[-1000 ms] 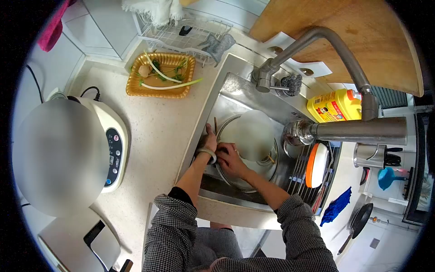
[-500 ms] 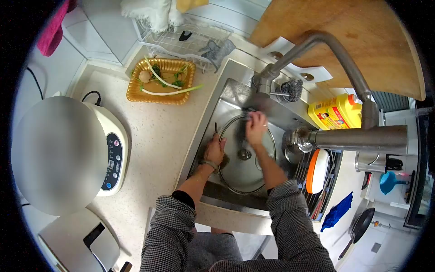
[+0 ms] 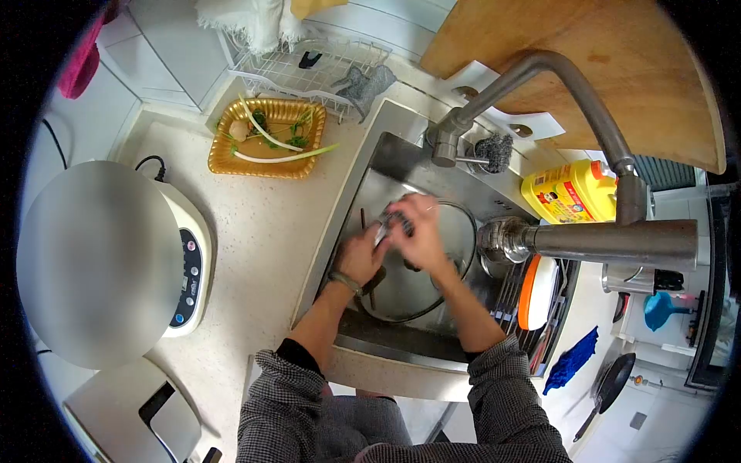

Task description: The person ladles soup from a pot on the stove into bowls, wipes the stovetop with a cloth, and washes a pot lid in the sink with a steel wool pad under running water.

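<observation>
A round glass lid (image 3: 472,239) with a metal rim is in the steel sink (image 3: 401,147), partly covered by my hands and forearms. My left hand (image 3: 360,257) is closed at the lid's left side, its fingers up against a small dark and silvery object (image 3: 400,222). My right hand (image 3: 419,231) meets it there, fingers curled round the same object. Motion blur and the fingers hide what it is. A thin brown stick-like thing (image 3: 363,219) shows beside my left hand. The sink drain is partly hidden near my right wrist.
The faucet (image 3: 590,116) arches over the sink's right side. A yellow bottle (image 3: 570,193) and a steel-wool scrubber (image 3: 494,152) stand behind. A gold tray (image 3: 220,158) with scallions lies at the back left. An appliance (image 3: 197,266) occupies the left counter.
My right hand has moved left to meet my left hand, and both now close round the small dark object. My left hand has shifted slightly down and left.
</observation>
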`<state>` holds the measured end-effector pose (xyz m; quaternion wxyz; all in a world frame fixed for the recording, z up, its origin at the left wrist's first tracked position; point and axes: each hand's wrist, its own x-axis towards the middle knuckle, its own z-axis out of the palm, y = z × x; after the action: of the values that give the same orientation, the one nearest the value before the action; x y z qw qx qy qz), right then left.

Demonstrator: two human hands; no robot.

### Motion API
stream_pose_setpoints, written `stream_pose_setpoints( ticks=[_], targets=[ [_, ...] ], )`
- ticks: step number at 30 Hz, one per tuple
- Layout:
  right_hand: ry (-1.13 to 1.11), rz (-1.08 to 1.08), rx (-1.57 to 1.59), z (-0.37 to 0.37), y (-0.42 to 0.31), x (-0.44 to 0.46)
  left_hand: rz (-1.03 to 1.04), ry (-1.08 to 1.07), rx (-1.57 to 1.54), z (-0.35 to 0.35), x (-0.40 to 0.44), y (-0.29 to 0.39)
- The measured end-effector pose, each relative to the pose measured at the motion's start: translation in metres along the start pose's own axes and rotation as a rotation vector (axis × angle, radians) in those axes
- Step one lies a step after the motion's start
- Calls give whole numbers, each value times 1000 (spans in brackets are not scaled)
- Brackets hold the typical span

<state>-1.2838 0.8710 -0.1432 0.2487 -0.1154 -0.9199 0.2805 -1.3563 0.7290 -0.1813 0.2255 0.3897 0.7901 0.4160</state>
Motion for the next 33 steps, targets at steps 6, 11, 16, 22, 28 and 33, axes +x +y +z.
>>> stream_pose_setpoints(
  ticks=[6, 11, 16, 22, 28, 33],
  targets=[
    [274, 521, 149, -15, 58, -6, 138, 48, -67, 1, -9, 12],
    [37, 199, -148, -18, -21, -1, 190, 100, -32, 2, -12, 11],
    [324, 767, 481, -31, 92, -26, 204, 47, -46, -2, -13, 15],
    [178, 470, -32, -30, 6, -5, 103, 27, -163, -12, 2, 15],
    [142, 415, 79, -35, -6, -2, 205, 78, -102, -13, -10, 24],
    [301, 497, 54, -31, 12, -13, 168, 81, -72, -9, -9, 24]
  ],
)
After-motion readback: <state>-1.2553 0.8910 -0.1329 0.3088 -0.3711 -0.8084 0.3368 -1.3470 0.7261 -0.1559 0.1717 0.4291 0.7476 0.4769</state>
